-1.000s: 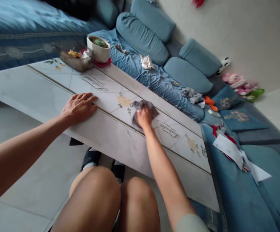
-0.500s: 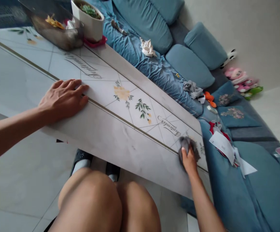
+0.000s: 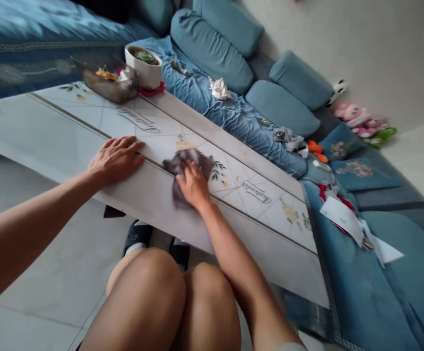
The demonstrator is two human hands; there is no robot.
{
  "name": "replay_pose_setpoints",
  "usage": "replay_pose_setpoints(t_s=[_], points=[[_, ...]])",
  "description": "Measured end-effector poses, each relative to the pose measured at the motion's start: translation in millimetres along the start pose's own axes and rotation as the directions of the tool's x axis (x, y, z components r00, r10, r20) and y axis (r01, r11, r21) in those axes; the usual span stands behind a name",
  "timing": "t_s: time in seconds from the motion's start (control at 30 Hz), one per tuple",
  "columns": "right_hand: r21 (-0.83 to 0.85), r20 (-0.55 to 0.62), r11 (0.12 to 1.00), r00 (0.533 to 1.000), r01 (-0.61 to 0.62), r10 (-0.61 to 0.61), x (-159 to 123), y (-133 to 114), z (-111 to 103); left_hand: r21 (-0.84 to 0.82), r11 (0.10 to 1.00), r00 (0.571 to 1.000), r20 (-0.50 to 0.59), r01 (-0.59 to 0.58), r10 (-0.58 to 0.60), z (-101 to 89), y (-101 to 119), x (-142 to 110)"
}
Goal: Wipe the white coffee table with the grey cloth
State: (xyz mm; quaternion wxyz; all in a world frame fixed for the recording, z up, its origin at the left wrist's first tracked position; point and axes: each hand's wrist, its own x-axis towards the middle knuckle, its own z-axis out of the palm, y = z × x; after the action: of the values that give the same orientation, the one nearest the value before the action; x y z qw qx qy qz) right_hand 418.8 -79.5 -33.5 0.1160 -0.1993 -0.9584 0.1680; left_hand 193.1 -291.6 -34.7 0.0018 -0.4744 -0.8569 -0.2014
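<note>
My left hand (image 3: 117,158) lies flat on the long white tabletop (image 3: 263,226), its fingers stretched out across the gold line. To its right, my right hand (image 3: 194,186) presses a dark grey cloth (image 3: 176,165) onto the table. The cloth is bunched and blurred, spreading out around the fingers and covering part of the printed yellow flower. Lettering and leaf patterns run along the decorated strip. Nothing shows under or inside my left hand.
At the table's far left end stand a dark see-through tray (image 3: 113,92) with scraps and a white plant pot (image 3: 144,68) on a red saucer. A blue sofa (image 3: 383,287) runs along the far side and right end, with papers (image 3: 341,217) on it. My knees are below the near edge.
My right hand has slid the cloth from the table's right end leftward to the middle, near my left hand. My left hand stays flat on the table. The view has shifted slightly.
</note>
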Motion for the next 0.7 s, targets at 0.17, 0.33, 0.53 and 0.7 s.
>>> replay_pose_setpoints(t_s=[0.17,0.33,0.53,0.7], points=[[0.013,0.005,0.999,0.999,-0.045,0.045,-216,57,-41,-0.004,0.999,0.999,-0.019,-0.040,0.039,7.7,-4,-1],[-0.082,-0.198,0.660,0.661,-0.747,0.724,-338,215,-149,-0.028,0.997,0.996,-0.056,-0.071,0.070,11.6,-1,0],[-0.124,-0.336,0.329,0.351,-0.936,0.874,-217,310,-209,0.021,0.999,0.999,-0.040,-0.026,0.027,9.7,3,2],[-0.167,-0.287,0.432,0.462,-0.887,0.839,-33,288,-180,0.107,0.994,0.998,-0.061,-0.024,0.030,12.7,0,3]])
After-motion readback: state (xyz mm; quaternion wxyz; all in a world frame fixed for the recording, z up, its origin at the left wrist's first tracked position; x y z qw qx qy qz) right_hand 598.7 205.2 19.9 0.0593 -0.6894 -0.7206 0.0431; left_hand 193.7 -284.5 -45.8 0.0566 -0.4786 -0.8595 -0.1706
